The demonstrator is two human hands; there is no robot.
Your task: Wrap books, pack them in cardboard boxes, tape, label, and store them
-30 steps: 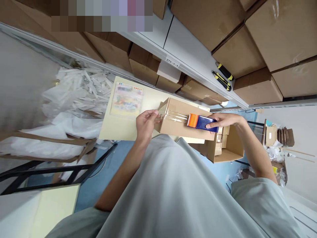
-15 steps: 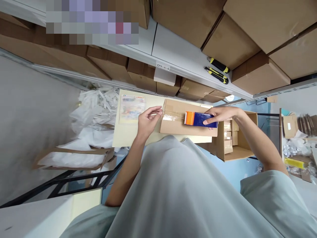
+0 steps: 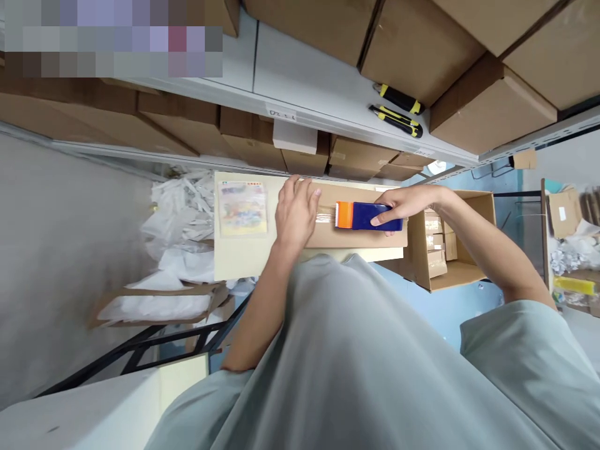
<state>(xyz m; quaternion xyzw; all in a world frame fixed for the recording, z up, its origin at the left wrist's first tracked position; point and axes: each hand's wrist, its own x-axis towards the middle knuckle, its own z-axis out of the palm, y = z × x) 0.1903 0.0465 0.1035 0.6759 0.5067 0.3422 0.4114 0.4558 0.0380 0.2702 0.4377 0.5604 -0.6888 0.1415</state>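
A long cardboard box lies on the pale yellow table, with a strip of clear tape along the left part of its top. My left hand rests flat over the box's left end, fingers extended, and hides that end. In my right hand is a dark blue tape dispenser with an orange toothed head, which lies over the middle of the box top. The thumb presses on the dispenser's side, and the other fingers are partly hidden behind it.
A printed sheet lies on the table at left. An open carton with small boxes stands at right. Above, a shelf holds cartons and two yellow-black cutters. White packing scraps are piled at far left.
My left hand has moved from beside the box's left edge onto its top, with its palm turned down. My right hand still holds the dispenser. The whole view has shifted a little.
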